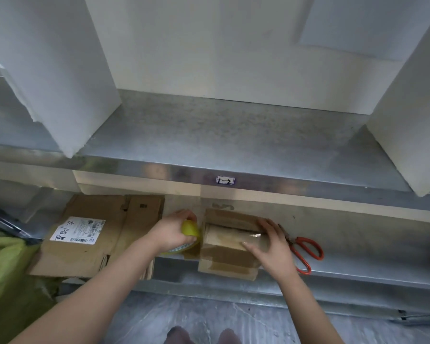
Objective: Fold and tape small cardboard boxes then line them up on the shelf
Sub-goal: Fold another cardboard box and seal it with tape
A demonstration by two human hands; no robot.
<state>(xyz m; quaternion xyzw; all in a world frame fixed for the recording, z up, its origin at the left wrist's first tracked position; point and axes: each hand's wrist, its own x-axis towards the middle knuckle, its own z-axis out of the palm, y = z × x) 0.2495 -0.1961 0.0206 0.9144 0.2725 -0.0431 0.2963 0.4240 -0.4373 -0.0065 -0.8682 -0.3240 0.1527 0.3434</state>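
Observation:
A small brown cardboard box (227,259) lies on the lower metal shelf (358,269), with a strip of clear tape running across its top. My left hand (170,233) grips a yellow tape roll (190,229) just left of the box, and tape stretches from the roll onto the box. My right hand (271,244) lies flat on the box's right end, fingers spread, pressing the tape down.
Flattened cardboard with a white label (85,234) lies left of the tape roll. Red-handled scissors (305,252) rest right of the box. The upper metal shelf (221,140) carries white panels at left (52,70) and right (412,120). Green cloth (3,264) is at far left.

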